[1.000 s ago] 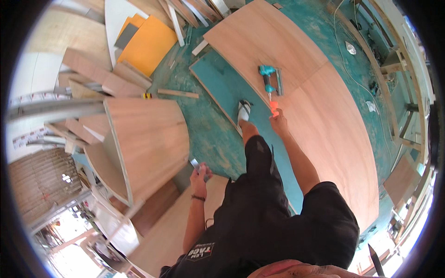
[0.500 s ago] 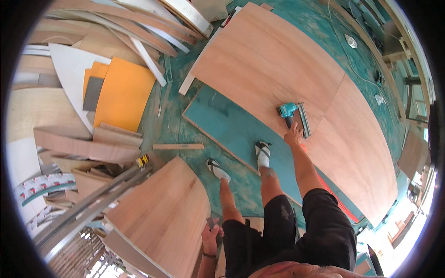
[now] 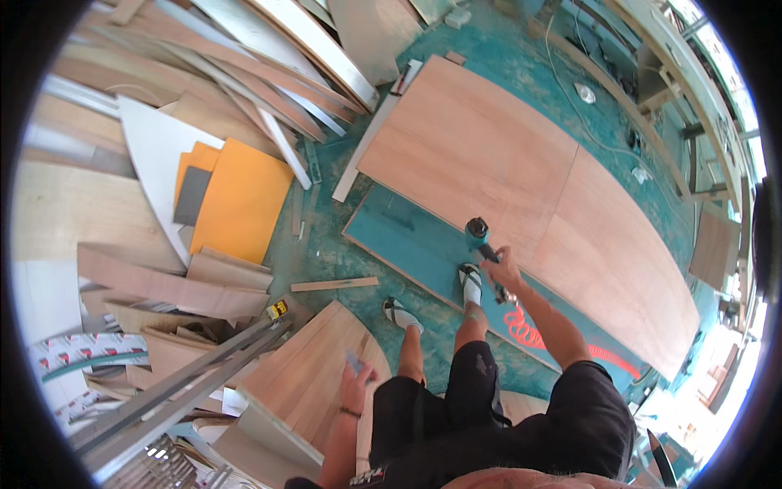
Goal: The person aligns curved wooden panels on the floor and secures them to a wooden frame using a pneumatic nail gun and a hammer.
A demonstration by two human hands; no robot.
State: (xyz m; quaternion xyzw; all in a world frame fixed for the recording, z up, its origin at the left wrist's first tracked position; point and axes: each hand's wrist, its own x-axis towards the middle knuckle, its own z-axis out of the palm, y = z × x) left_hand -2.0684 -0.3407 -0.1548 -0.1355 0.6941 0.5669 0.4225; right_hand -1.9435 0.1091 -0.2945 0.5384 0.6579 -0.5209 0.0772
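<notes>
My right hand (image 3: 505, 270) is wrapped round the grip of a teal and black air nail gun (image 3: 478, 235), held up above the edge of a large curved plywood panel (image 3: 481, 138). From the gun's handle a red coiled air hose (image 3: 521, 328) trails off to the right. My left hand (image 3: 355, 386) is closed on a small flat grey strip (image 3: 353, 360), whose exact kind is too small to tell. It hovers over a light wooden panel (image 3: 309, 371) at lower left. Beneath the plywood panel, a teal board (image 3: 399, 228) pokes out on the near side.
A loose wooden batten (image 3: 334, 284) lies on the green floor. Stacked boards and offcuts fill the left, with an orange sheet (image 3: 244, 200) and a yellow tape measure (image 3: 277, 310) among them. A long pale strip (image 3: 371, 138) lies along the plywood panel's left end. Metal rails (image 3: 175, 379) cross lower left.
My right hand has lifted the nail gun off the plywood panel and drawn it back toward me, turning it. My left hand has shifted slightly left and up, still with the grey strip.
</notes>
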